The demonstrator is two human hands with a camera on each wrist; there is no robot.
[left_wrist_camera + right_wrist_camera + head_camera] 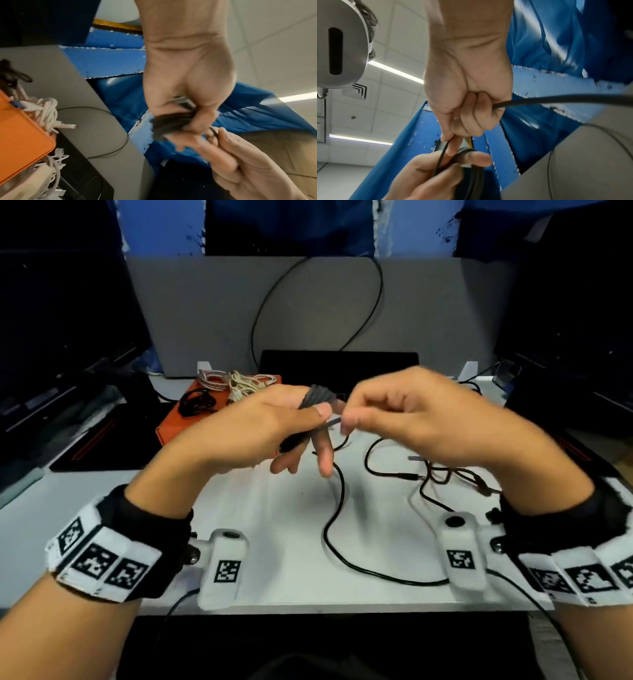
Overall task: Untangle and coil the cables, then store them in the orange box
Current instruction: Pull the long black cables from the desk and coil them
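My left hand (301, 419) holds a coil of black cable (317, 397) wound round its fingers, with the thumb pressing on the turns. The wrist view shows the same coil (164, 125) bunched in that hand (197, 119). Just to the right, my right hand (352, 419) pinches the free strand, which runs through its curled fingers (462, 121) as a black cable (556, 100). The loose length (339, 508) trails down over the white table (274, 508). The orange box (174, 429) sits at the back left and carries coiled white cables (239, 383) and a black coil (197, 402).
More tangled dark cables (445, 474) lie on the table under my right wrist. A grey panel (205, 313) with a thin black wire stands behind, with a flat black object (339, 362) at its foot. A black mat (99, 453) lies left of the box.
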